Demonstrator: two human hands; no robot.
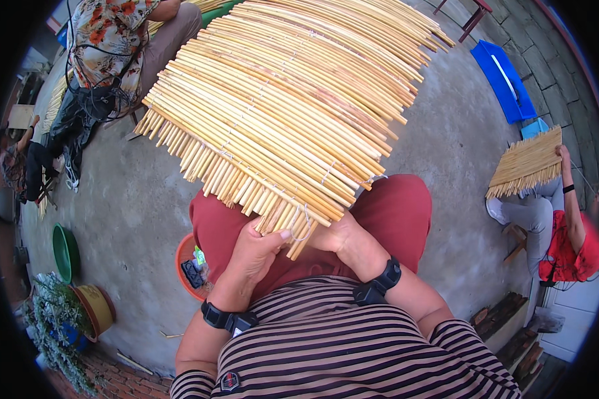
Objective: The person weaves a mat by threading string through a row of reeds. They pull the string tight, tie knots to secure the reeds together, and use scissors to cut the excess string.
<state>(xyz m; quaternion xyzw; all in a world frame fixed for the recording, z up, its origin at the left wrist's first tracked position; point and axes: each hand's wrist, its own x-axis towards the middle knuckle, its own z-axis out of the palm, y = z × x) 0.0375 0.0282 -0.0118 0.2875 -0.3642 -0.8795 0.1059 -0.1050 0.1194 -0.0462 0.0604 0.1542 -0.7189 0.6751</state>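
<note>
- two hands meet at the near corner of a big woven reed mat (279, 100), which rests across the person's red-trousered lap and stretches away over the concrete floor (133, 199).
- left hand (256, 249) is closed around the nearest reed ends, thumb on top, just beside a loop of white string (304, 223) that hangs off the mat's corner.
- right hand (339, 236) is tucked under the mat's edge, touching it; its fingers are hidden, so i cannot tell whether it grips.
- both wrists wear black bands.
- an orange basin (183, 266) sits on the floor by the left knee, holding small items.
- a green basin (64, 251) and a potted plant (56, 319) stand further left.
- another person at the right holds a smaller reed mat (526, 163); a blue tray (502, 80) lies beyond.
</note>
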